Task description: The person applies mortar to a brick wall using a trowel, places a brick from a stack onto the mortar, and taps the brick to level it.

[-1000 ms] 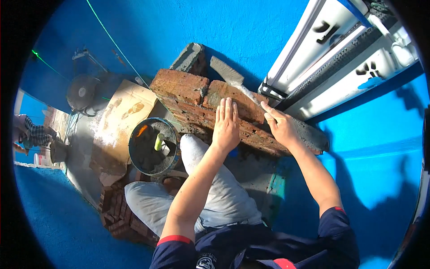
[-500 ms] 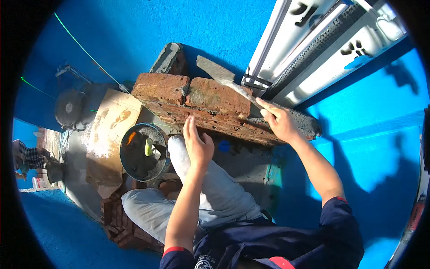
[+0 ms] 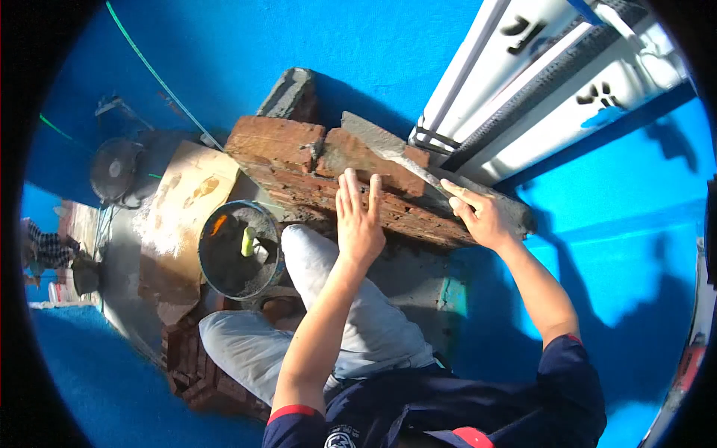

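Note:
My left hand (image 3: pixel 361 224) is open, fingers spread and raised at the front face of a low stack of red bricks (image 3: pixel 270 138) with mortar in its joints. My right hand (image 3: pixel 484 218) is closed round the handle of a long mortar-coated trowel (image 3: pixel 366 134), index finger along it; the blade lies over the top bricks. A grey mortar-covered block (image 3: pixel 285 97) sits behind them. Left of my knee stands a bucket (image 3: pixel 228 276) of grey mortar holding a tool with a pale green handle (image 3: pixel 247 241).
Blue walls (image 3: pixel 373 37) surround me. White panels (image 3: pixel 489 67) lean at upper right. Cardboard (image 3: pixel 179 201), a round dark object (image 3: pixel 112 172) and loose bricks (image 3: pixel 194 366) lie to the left. A person in checked clothing (image 3: pixel 46 246) is at the far left edge.
My left hand drops from the brick top, then rises again toward it, fingers now more spread. My right hand stays on the trowel, shifting slightly. The view has shifted a little.

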`<action>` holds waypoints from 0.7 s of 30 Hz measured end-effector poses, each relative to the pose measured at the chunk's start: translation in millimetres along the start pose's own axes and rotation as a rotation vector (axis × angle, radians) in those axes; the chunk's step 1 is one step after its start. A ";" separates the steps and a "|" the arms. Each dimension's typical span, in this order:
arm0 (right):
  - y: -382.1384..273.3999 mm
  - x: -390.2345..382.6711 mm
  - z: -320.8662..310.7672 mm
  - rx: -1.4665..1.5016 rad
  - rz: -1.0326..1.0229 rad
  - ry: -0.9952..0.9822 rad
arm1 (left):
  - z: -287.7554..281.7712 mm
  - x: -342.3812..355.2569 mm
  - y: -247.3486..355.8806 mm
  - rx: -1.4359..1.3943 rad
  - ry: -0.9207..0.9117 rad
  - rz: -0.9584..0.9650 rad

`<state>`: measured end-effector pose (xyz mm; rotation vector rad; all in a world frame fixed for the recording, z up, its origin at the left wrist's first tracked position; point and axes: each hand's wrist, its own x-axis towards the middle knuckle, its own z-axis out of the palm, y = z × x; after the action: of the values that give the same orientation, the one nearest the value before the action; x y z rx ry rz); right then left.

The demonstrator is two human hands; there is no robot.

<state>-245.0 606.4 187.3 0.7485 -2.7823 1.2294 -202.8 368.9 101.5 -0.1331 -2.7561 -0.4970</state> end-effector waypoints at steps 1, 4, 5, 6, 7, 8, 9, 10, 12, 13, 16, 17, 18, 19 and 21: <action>2.9 0.0 0.2 -0.068 0.113 -0.074 | 0.6 0.7 -0.7 0.017 0.016 0.011; 2.5 11.1 8.5 -0.080 -0.007 -0.099 | 3.8 -0.9 -3.5 -0.022 0.026 0.006; 1.9 13.4 8.4 -0.090 0.021 -0.113 | 4.2 -0.4 -2.5 -0.036 0.027 -0.002; 2.9 13.4 9.5 -0.091 0.017 -0.116 | 3.6 -1.5 -1.9 -0.035 -0.010 -0.007; 4.9 11.9 11.4 -0.077 -0.016 -0.074 | 3.8 0.8 -2.5 -0.032 0.001 0.007; 5.2 10.0 12.3 -0.064 -0.044 -0.034 | 4.8 1.4 -1.6 -0.033 0.008 0.020; 6.0 11.2 13.4 -0.055 -0.032 -0.042 | 5.2 1.5 -1.3 -0.036 0.008 0.018; 6.4 12.5 12.9 -0.059 -0.031 -0.044 | 5.0 1.5 -1.7 -0.031 0.005 0.012; -1.2 17.5 10.1 -0.106 0.204 -0.169 | 2.4 1.3 -3.8 -0.048 0.015 0.001; 2.7 12.8 13.6 0.029 0.152 -0.109 | 0.6 1.7 -5.1 -0.059 0.026 0.016; -2.2 -11.7 8.4 0.255 0.280 -0.128 | -13.0 -6.4 -15.9 -0.207 0.077 0.021; -15.3 -19.1 0.8 0.218 0.319 -0.201 | -16.0 -16.9 -26.4 -0.288 0.099 -0.018; -4.8 -31.9 -6.7 0.368 0.389 -0.264 | -22.3 -22.2 -28.5 -0.385 0.122 -0.045; 3.5 -44.4 -11.0 0.301 0.374 -0.287 | -32.4 -35.8 -28.3 -0.417 0.113 -0.143; 9.4 -60.6 -21.0 0.089 0.296 -0.304 | -61.4 -64.4 -32.5 -0.435 0.096 -0.244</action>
<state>-199.1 651.9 183.5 0.5859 -3.1995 1.3972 -128.2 314.7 123.1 0.1234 -2.5412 -1.1318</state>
